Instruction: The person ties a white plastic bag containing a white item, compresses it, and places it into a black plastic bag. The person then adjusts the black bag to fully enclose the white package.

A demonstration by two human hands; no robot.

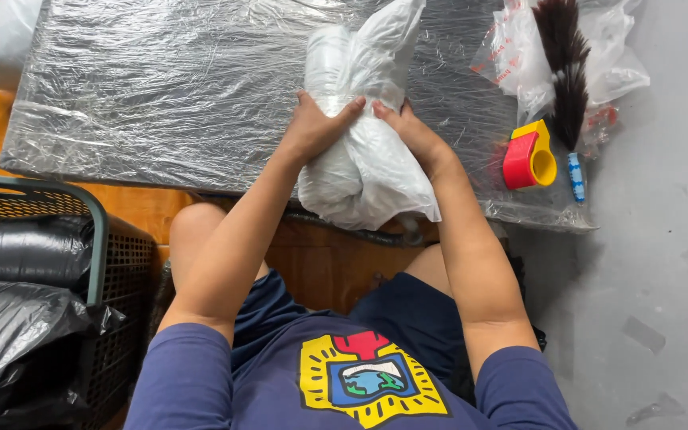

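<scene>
Both hands, left hand [312,127] and right hand [412,131], squeeze white bundle [364,171] overhanging board edge [161,163]

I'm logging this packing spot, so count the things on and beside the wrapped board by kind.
White plastic bundle, gripped by left hand and right hand: 1
Red-yellow tape dispenser: 1
Dark feather duster: 1
Black basket: 1
Total: 4

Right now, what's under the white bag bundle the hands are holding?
The white bag bundle lies on a board wrapped in clear film, its near end hanging over the edge. The left hand and right hand press its middle. The bundle's contents are hidden.
</scene>
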